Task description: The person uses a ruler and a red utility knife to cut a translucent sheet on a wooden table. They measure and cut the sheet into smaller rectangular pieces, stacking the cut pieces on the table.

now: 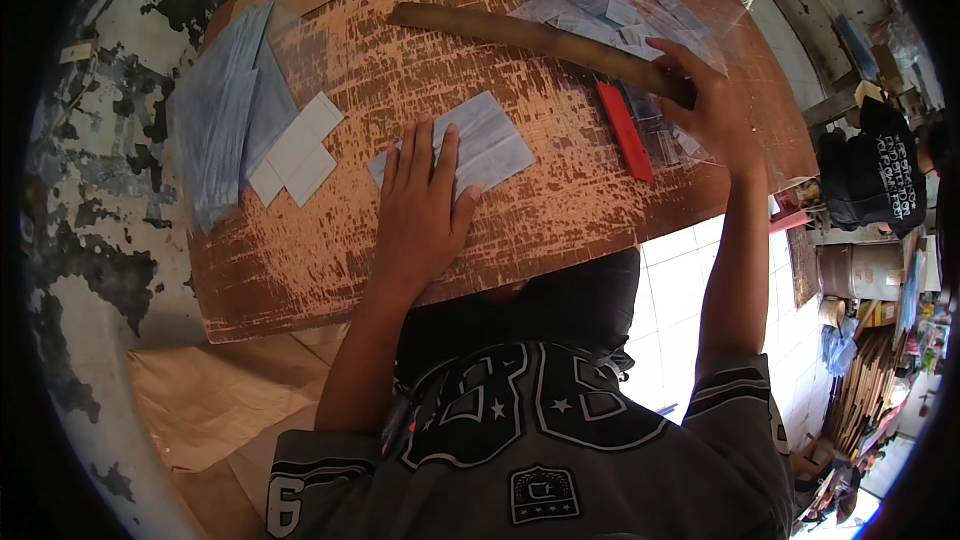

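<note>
Two white cards [296,152] beside left hand [420,202]

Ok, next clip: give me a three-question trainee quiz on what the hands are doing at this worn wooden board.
1. True or false: the left hand lies flat on a clear plastic sleeve.
2. What does the right hand touch? A) the long wooden ruler B) a pair of scissors C) a cup
3. What colour is the narrow strip lying below the ruler, near the right hand?

Key: 1 true; 2 A; 3 red.
</note>
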Motion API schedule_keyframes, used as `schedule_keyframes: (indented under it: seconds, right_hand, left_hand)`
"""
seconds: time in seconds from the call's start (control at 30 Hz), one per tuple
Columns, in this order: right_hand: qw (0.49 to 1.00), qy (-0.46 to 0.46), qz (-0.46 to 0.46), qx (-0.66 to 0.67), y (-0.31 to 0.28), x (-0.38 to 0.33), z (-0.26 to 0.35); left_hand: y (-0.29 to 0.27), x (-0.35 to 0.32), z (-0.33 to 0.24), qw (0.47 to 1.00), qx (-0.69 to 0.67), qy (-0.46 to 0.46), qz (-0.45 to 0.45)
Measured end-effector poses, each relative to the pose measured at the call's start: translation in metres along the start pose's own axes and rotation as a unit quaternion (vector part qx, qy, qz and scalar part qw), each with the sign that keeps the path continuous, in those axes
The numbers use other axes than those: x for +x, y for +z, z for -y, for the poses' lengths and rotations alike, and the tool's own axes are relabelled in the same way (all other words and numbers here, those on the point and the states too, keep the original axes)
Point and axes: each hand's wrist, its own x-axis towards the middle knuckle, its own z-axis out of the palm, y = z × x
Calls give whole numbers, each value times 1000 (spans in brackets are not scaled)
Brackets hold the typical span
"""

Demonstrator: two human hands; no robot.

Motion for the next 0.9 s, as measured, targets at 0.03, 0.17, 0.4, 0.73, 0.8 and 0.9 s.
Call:
schedule_keyframes:
  seconds: [0.03, 0.17, 0.4, 0.73, 0.8, 0.9]
  right_hand:
    - [1000, -13, -3, -2, 0, 3, -11]
    - [1000, 1, -9, 9, 6, 7, -30]
    - [980, -112, -140, -88, 40, -13, 49]
    - [987, -161, -20, 21, 119, -29, 100]
    - [988, -151, -25, 30, 122, -29, 100]
    - [990, -133, -30, 44, 124, -29, 100]
  left_hand:
    - [0, 0, 0, 1000, 1, 1, 0]
    - [-1, 0, 0, 1000, 4, -2, 3]
    - [-3, 0, -3, 1000, 11, -2, 8]
    - [-8, 3, -5, 1000, -2, 8, 13]
    - [-7, 3, -4, 1000, -1, 10, 12]
    - [-7, 3, -4, 1000, 3, 9, 17]
